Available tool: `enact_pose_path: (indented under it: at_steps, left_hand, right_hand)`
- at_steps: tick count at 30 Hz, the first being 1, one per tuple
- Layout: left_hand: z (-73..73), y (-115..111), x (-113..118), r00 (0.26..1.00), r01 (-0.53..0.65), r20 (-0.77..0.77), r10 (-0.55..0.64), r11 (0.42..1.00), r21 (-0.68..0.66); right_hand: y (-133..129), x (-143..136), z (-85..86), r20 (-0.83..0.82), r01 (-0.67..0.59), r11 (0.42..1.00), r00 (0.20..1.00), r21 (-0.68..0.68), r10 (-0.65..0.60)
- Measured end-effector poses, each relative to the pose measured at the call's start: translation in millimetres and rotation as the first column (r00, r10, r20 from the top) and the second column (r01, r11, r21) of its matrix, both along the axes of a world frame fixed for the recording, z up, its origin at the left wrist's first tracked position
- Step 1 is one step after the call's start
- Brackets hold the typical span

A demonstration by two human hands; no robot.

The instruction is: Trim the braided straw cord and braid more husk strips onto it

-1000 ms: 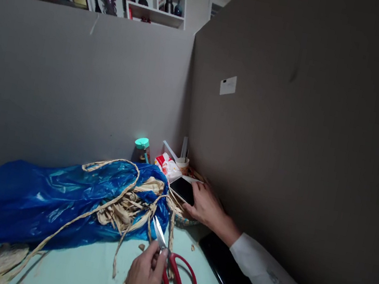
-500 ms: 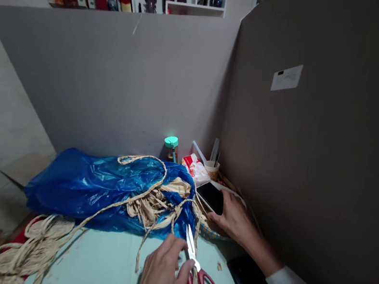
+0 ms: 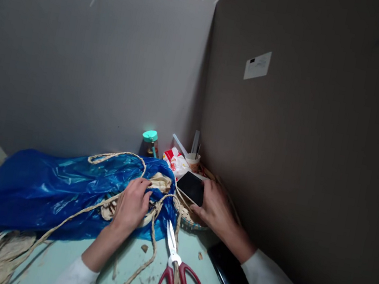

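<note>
Phone [image 3: 191, 187] sits over basket [image 3: 192, 224], its 3 o'clock edge gripped by the part-closed right hand [image 3: 216, 209]. Left hand [image 3: 132, 204], half-curled, is over dry husks [image 3: 161, 182] at 8 o'clock; cannot tell its grip. Blue bag [image 3: 38, 188], cord [image 3: 71, 218] crossing it, 9 o'clock; jar [image 3: 150, 144] 10, cup [image 3: 192, 162] 12, scissors [image 3: 175, 258] 6.

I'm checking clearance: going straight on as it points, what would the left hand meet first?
The left hand would probably meet the pale strips in the blue bag, past its fingers; contact is unclear.
</note>
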State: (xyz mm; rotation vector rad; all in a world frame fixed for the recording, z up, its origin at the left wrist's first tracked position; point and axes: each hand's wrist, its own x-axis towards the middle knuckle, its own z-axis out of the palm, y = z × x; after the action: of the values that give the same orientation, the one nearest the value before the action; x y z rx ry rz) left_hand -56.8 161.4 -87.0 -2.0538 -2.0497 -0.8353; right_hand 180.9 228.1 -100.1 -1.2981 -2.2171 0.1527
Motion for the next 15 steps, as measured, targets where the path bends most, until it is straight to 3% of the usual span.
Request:
enact_pose_path:
  at_steps: [3,6,15]
  left_hand:
    - [-6.0,8,-8,0.982,-0.028,-0.187,0.007,0.993,-0.111]
    - [-7.6,9,-11,0.968,-0.051,-0.252,0.001,0.980,-0.193]
    - [-13.0,12,-22,0.997,-0.025,-0.070,0.017,0.993,-0.116]
  right_hand:
    - [-9,-2,8.2,0.127,0.026,0.999,0.992,0.027,-0.029]
    - [-17,-3,13.2,0.137,0.029,0.998,0.990,0.056,-0.037]
    - [-21,4,6.4,-0.147,-0.059,0.950,0.983,0.306,0.108]
